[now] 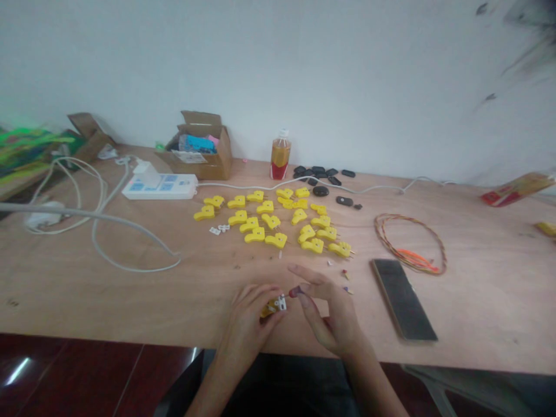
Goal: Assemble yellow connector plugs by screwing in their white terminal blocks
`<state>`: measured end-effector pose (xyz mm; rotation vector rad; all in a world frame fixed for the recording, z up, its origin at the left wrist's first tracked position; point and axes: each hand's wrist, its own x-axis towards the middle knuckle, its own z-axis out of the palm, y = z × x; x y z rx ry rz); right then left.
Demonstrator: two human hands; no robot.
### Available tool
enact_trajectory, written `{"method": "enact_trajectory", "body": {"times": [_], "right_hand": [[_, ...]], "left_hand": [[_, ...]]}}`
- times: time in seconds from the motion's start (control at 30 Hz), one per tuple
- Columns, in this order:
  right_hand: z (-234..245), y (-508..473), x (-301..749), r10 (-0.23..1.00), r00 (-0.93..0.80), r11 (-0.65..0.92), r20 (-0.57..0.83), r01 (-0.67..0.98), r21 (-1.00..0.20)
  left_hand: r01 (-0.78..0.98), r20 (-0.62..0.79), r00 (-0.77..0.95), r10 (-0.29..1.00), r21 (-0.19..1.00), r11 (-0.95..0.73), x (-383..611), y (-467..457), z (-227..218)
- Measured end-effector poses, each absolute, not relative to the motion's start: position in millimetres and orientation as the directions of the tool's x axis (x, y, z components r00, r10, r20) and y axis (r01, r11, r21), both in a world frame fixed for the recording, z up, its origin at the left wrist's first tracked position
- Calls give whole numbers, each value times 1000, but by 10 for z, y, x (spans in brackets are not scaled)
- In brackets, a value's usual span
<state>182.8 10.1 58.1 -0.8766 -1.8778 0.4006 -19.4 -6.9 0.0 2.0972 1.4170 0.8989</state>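
My left hand point(247, 318) is shut around a yellow plug body with a white end point(274, 306), which is partly hidden by the fingers. My right hand point(332, 313) pinches a small dark red part point(295, 292) between thumb and forefinger, close to that white end. The two are very near each other, but I cannot tell whether they touch. Ahead of my hands lie several yellow plug bodies with metal pins point(275, 220) in loose rows. Several tiny coloured parts point(346, 282) rest to the right of my right hand.
A dark flat board point(403, 298) and a coil of twisted wire point(410, 244) lie on the plywood table point(130, 289) to the right. Further back are a white power strip point(158, 187), a cardboard box point(204, 156), a bottle point(280, 155), and several black pieces point(317, 176).
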Motion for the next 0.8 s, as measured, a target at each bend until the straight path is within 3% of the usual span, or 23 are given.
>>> {"method": "enact_trajectory", "body": {"times": [0.2, 0.37, 0.6, 0.8], "right_hand": [[523, 96, 1772, 692, -115, 698, 713, 357, -620], [526, 108, 1778, 757, -186, 649, 626, 327, -687], [486, 145, 1803, 719, -93, 675, 689, 330, -660], [471, 132, 1824, 781, -180, 624, 598, 252, -740]], "left_hand": [[625, 282, 258, 924, 681, -382, -197, -58, 0], [616, 279, 271, 921, 685, -388, -200, -48, -1], [624, 273, 232, 934, 695, -358, -179, -81, 6], [599, 279, 248, 928, 708, -373, -179, -83, 22]]}}
